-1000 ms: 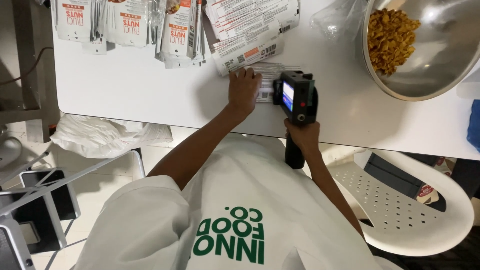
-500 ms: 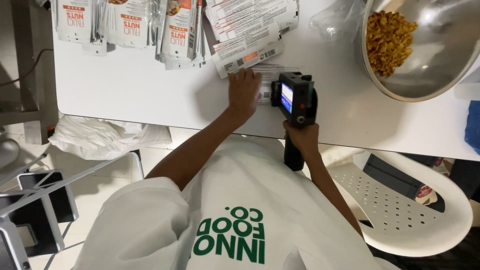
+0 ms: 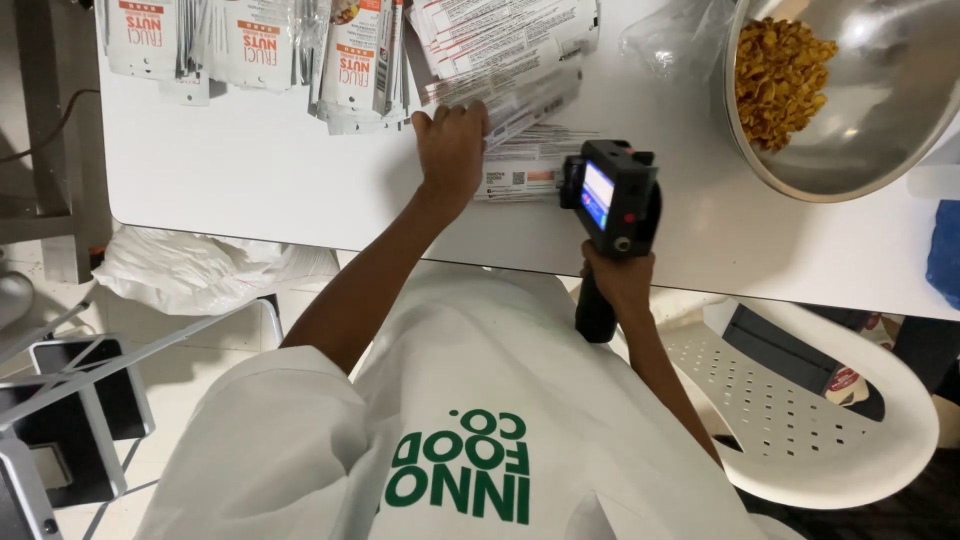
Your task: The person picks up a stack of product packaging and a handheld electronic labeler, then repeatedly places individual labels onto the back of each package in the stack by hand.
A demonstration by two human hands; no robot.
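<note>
- White table (image 3: 250, 180), pouches fanned along its far edge, a steel bowl (image 3: 880, 120) of golden snack pieces at the right.
- Left hand (image 3: 452, 150) presses flat, fingers curled onto the pouch stack (image 3: 500, 60).
- One flat pouch (image 3: 525, 172) lies just beside that hand.
- Right hand (image 3: 618, 285) is wrapped tight around the black handheld printer (image 3: 612, 200), its nose touching that pouch.

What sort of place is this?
Probably a small food-packing workstation: stacks of printed pouches on a white table, a steel bowl of golden snack pieces, and a handheld printer in the right hand.
</note>
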